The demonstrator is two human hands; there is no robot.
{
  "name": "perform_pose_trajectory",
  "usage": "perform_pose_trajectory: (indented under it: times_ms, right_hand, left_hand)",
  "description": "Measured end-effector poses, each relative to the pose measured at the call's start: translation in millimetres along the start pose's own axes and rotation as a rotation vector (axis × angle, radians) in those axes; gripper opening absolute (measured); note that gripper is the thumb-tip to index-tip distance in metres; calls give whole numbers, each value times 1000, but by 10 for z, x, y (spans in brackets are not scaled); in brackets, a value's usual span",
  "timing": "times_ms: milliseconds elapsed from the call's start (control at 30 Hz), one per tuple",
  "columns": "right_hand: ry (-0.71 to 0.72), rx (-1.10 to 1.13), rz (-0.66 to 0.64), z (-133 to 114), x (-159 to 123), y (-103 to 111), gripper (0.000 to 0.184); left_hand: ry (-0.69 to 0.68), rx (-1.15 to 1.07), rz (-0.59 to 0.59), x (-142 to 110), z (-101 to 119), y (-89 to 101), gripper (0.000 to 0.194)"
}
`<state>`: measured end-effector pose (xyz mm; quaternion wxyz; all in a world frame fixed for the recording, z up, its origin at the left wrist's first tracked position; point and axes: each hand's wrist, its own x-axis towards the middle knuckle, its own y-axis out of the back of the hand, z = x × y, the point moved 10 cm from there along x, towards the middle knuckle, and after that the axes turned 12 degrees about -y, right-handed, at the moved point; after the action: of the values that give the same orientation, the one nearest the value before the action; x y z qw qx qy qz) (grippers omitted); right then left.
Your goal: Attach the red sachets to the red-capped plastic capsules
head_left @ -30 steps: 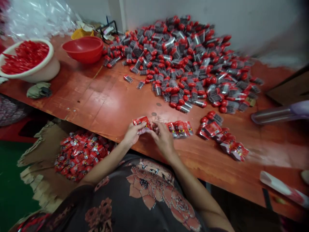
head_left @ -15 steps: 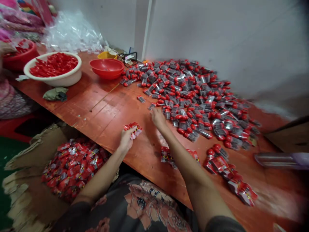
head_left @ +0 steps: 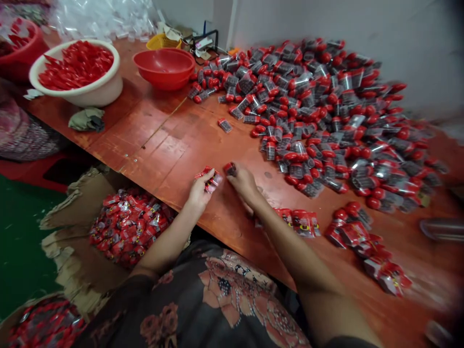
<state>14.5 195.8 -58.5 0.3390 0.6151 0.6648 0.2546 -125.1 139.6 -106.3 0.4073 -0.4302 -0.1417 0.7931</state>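
My left hand is closed on a small red printed packet with a clear part, held above the table edge. Just to its right, my right hand grips a small clear container with a red end and dark contents, mostly covered by the fingers. The two hands are close but apart. A big heap of the same red-capped containers spreads beyond my right hand. Under my right forearm lies a row of red packets. One loose container sits apart from the heap.
At the back left stand a white basin of red pieces, a red bowl and a yellow basket. A crumpled cloth lies near the edge. Below left, a torn cardboard box holds many red packets. More packets lie right.
My right hand has drawn back from the edge of the heap toward my left hand, bringing a container. The left hand still holds its packet. The view has shifted.
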Motion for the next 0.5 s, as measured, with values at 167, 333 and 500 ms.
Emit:
perform_pose_trajectory:
  times_ms: [167,333,500]
  right_hand:
    - [-38,494,106,145,-787,340,47]
    - [29,402,169,64,-1167,479,42]
    - [-29,395,271,241,-1228,592,44]
  left_hand:
    - [9,-6,-13,-47,-147,-41,21]
    - [-6,9,-75,-209,-295,-184,19]
    - [-13,44,-114,-376,-373,-307,18]
